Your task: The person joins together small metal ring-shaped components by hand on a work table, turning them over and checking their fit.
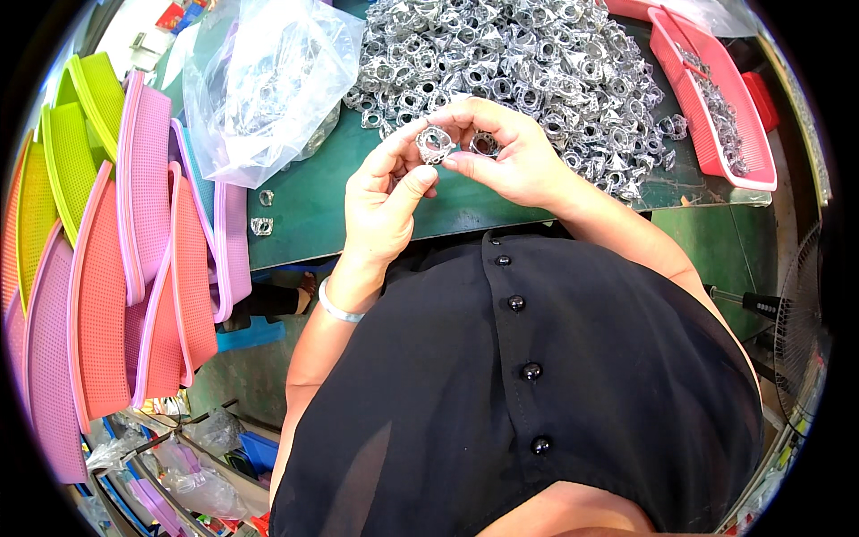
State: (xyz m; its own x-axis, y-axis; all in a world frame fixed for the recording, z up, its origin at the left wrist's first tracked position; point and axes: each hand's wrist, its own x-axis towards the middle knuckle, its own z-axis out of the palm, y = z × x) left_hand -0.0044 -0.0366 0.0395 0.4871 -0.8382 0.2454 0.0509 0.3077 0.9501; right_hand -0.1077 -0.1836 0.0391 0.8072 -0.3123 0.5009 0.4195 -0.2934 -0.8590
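Note:
Both my hands are together over the near edge of the green table, in front of a large pile of silvery ring-shaped metal castings (510,54). Between the thumb and fingers of my left hand (386,192) is one openwork metal casting (436,144), its round hole turned up. My right hand (514,152) curves in from the other side, with thumb tip and fingertips at that same casting. A second, darker casting (484,143) shows inside the curl of my right hand; whether it is gripped or lies behind, I cannot tell.
A clear plastic bag (268,89) with castings inside lies left of the pile. Two loose castings (261,225) sit near the table's left edge. Stacked coloured plastic baskets (98,295) crowd the left. At right stand a pink basket (707,116) of castings and a fan (796,313).

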